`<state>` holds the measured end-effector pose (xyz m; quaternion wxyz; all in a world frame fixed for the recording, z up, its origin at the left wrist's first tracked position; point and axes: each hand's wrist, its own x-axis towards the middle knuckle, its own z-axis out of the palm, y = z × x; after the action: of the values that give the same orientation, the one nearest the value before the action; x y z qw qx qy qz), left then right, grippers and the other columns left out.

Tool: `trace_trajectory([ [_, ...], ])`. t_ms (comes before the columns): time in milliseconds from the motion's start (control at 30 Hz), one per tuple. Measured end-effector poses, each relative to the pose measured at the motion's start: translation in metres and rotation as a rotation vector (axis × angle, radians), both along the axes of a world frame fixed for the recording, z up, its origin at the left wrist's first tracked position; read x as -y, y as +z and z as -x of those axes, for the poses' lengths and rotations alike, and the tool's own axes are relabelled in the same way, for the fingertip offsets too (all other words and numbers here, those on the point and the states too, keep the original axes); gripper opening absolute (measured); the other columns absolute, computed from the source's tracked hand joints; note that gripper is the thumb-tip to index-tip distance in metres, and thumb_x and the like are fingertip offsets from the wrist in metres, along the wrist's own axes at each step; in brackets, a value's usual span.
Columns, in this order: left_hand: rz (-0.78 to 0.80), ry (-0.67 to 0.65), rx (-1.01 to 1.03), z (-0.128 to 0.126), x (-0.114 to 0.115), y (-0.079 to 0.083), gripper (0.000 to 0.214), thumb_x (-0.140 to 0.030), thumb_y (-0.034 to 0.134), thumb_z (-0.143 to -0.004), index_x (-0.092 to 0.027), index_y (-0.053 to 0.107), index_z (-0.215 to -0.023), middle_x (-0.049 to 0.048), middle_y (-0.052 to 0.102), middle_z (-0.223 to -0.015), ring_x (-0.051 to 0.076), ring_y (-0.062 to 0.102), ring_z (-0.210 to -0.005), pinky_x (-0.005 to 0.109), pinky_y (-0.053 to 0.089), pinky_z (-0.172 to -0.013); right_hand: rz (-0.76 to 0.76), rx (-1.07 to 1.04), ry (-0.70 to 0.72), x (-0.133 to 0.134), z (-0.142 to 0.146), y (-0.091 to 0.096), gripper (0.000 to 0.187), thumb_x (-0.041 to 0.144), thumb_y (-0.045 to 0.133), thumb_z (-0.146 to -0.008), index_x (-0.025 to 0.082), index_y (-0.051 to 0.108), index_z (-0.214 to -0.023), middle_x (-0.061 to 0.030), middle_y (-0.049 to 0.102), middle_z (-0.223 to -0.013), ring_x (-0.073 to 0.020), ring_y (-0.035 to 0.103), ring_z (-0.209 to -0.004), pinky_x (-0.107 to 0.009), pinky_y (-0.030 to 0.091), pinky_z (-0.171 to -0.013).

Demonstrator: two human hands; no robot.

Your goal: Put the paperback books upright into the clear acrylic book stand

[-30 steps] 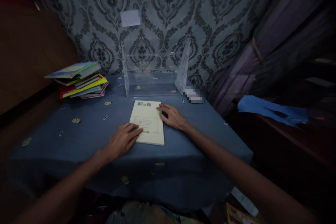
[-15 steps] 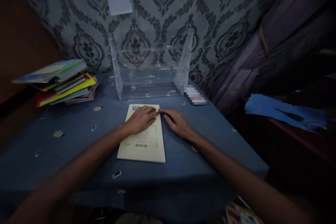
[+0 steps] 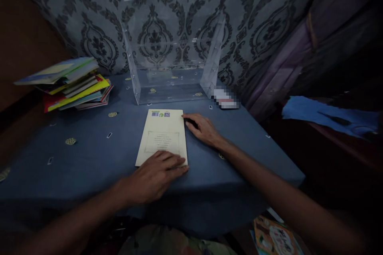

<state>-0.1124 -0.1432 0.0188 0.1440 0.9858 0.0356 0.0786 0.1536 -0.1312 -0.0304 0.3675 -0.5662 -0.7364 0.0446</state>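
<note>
A thin cream-coloured book [image 3: 164,126] lies flat on the blue table, its barcode and QR code at the far end and a framed block of text lower down. Across its near right corner rests my left hand [image 3: 158,175], palm down with the fingers stretched toward the right edge. My right hand [image 3: 203,128] is beside the far right corner, fingers extended, the index fingertip touching the book's edge. Behind the book stands a clear acrylic rack [image 3: 173,83] with tiered shelves.
A loose stack of books [image 3: 77,87] sits at the table's left. Right of the rack lies a small blurred-out item [image 3: 226,99]. Blue cloth [image 3: 329,115] is off to the right beyond the table edge, and an orange book [image 3: 275,237] lies below the table at bottom right.
My left hand has slid from the far part of the book down to its near edge, uncovering the barcode and text. My right hand stays at the far right corner. The view tilted down slightly.
</note>
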Motion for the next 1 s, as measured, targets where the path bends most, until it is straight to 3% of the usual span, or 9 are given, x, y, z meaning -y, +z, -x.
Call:
trace_trajectory([
  [100,0.011,0.016,0.008,0.016,0.011,0.003,0.039,-0.01,0.044,-0.095,-0.015,0.054,-0.133,0.0101,0.059,-0.134,0.023,0.05,-0.122,0.041,0.043,-0.104,-0.025,0.024,0.039,0.0,0.0,0.001,0.028,0.021,0.049,-0.091,0.019,0.065,-0.114,-0.0113,0.07,-0.117,-0.0259,0.064,-0.11,-0.046,0.051,-0.096],
  [233,0.084,0.03,0.029,0.033,0.002,0.002,0.038,-0.011,0.043,-0.096,-0.018,0.052,-0.133,0.0082,0.062,-0.129,0.019,0.054,-0.117,0.036,0.046,-0.102,-0.061,0.079,0.044,-0.002,0.002,0.001,0.026,0.022,0.049,-0.092,0.015,0.066,-0.111,-0.0146,0.07,-0.115,-0.027,0.065,-0.107,-0.046,0.052,-0.094],
  [433,-0.178,0.269,0.071,0.05,-0.026,-0.018,0.047,-0.037,0.049,-0.098,-0.019,0.041,-0.141,0.0159,0.052,-0.14,0.028,0.05,-0.127,0.05,0.045,-0.105,-0.09,0.288,0.088,0.014,0.015,0.0,0.034,0.014,0.049,-0.089,0.011,0.064,-0.118,-0.0191,0.065,-0.124,-0.032,0.058,-0.119,-0.052,0.049,-0.097],
  [667,-0.397,0.232,-0.06,0.039,-0.026,-0.014,0.043,-0.037,0.042,-0.101,-0.01,0.048,-0.134,0.0194,0.057,-0.134,0.03,0.052,-0.128,0.046,0.049,-0.103,-0.07,0.238,0.211,0.045,0.025,0.002,0.034,0.016,0.048,-0.092,0.016,0.064,-0.121,-0.0155,0.065,-0.127,-0.0283,0.057,-0.123,-0.052,0.048,-0.099],
  [1000,-0.395,0.152,-0.09,0.039,-0.022,0.001,0.035,-0.021,0.037,-0.101,-0.011,0.053,-0.13,0.0174,0.063,-0.127,0.028,0.058,-0.121,0.041,0.055,-0.092,-0.032,-0.014,0.256,0.05,0.027,0.013,0.03,0.015,0.047,-0.091,0.021,0.07,-0.108,-0.0104,0.071,-0.115,-0.0232,0.062,-0.117,-0.051,0.051,-0.1],
])
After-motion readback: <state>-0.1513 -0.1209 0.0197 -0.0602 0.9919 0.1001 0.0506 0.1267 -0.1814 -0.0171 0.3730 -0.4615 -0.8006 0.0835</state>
